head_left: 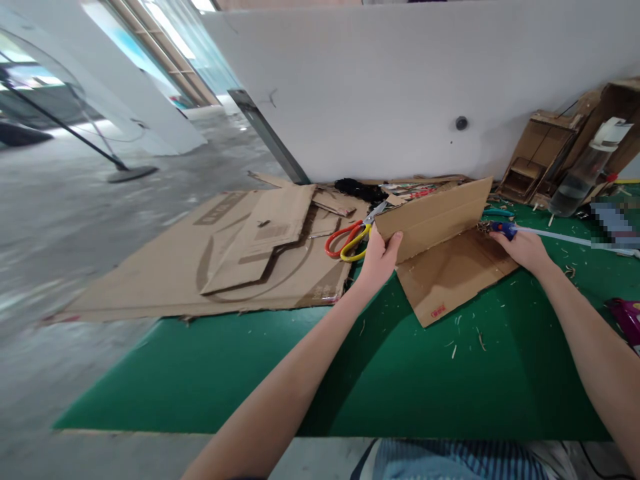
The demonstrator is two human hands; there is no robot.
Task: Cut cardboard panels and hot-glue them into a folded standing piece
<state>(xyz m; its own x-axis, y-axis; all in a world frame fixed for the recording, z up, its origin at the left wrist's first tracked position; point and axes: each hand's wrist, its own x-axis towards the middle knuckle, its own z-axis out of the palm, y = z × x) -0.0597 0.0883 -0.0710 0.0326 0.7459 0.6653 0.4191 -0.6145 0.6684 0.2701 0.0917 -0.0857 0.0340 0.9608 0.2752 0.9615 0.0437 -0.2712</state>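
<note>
My left hand (383,257) grips the left end of a cardboard panel (440,220), thumb on its near face. That panel stands tilted upright along another piece of cardboard (455,277) lying flat, with small red print at its near corner. In my right hand (525,248) is a blue glue gun (506,230), its nozzle end at the right end of the seam between the two pieces. A long whitish glue stick (555,237) trails from the gun to the right. Scissors (356,241) with red and yellow handles lie just left of my left hand.
Large cardboard sheets (165,267) cover the left of the green table (200,373). At the right stand a clear bottle (583,173) and a cardboard structure (537,150). A purple packet (625,320) lies near the right edge. A white panel (380,93) rises behind the table.
</note>
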